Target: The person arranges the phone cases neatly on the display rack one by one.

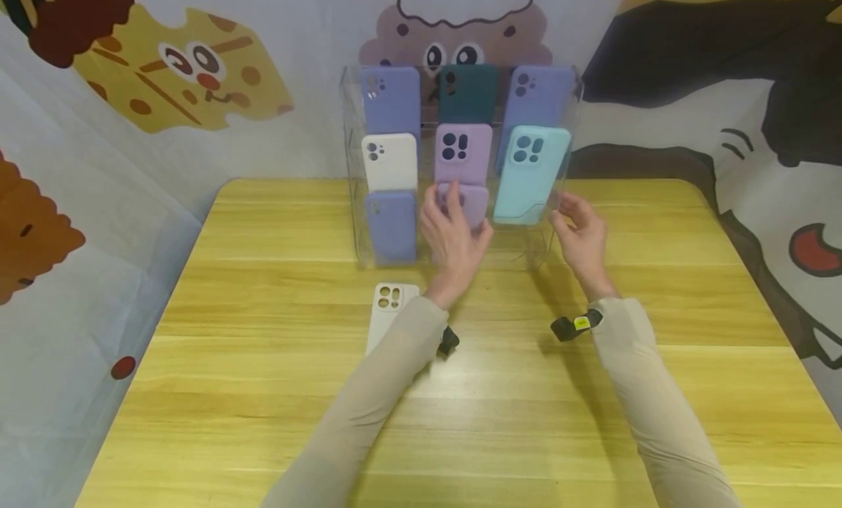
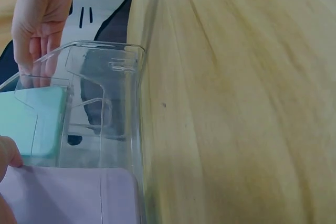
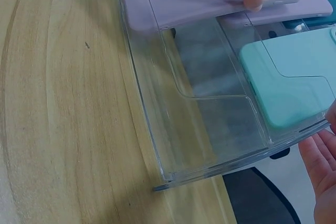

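Observation:
A clear acrylic display rack [image 1: 520, 258] holds phone cases in three tiers. My left hand [image 1: 454, 234] grips a lilac phone case [image 2: 68, 195] in the bottom tier, middle column, fingers over its camera end and thumb at its side edge. In the right wrist view the lower part of this lilac case [image 3: 184, 3] sits behind the rack's clear front lip. My right hand [image 1: 582, 234] holds the rack's right side wall, thumb in front and fingers beyond it. Just inside that wall stands a mint phone case [image 1: 529, 175] in the middle tier.
Around them in the rack are another lilac case [image 1: 463, 157], a white case [image 1: 391, 163], a dark green case [image 1: 468, 91] and several blue-violet cases [image 1: 395, 230]. A cream phone case [image 1: 388, 321] lies on the wooden table [image 1: 500, 435], partly under my left forearm. Behind hangs a cartoon-printed cloth [image 1: 309, 150].

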A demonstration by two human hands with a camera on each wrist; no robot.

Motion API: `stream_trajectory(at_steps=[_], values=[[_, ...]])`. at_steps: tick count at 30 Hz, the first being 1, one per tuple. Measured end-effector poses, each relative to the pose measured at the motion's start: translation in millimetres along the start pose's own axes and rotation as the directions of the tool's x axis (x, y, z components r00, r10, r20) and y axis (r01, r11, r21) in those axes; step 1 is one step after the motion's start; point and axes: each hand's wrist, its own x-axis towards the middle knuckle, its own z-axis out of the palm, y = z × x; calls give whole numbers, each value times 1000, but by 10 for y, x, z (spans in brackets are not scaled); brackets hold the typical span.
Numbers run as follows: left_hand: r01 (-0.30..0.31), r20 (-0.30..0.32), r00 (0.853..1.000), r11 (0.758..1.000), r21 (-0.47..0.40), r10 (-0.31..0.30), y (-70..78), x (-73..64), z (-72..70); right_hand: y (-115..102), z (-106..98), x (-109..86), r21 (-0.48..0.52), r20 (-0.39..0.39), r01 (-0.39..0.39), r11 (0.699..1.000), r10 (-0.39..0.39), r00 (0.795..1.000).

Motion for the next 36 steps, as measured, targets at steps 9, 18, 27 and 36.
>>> stream_trajectory(at_steps=[9,18,27,36], values=[[48,47,998,998,42,-50,18,3,-30,6,6,-1,16,-4,3,1000,-3,1000],[22,187,982,996,85,-38,75,7,-229,6,10,0,21,-2,-1,1000,1,1000],[-14,342,939,997,-70,37,66,93,-676,6,14,-4,13,-2,-2,1000,3,1000],[-57,397,911,988,-142,110,-161,35,-935,9,6,-3,10,0,-17,1000,17,1000]])
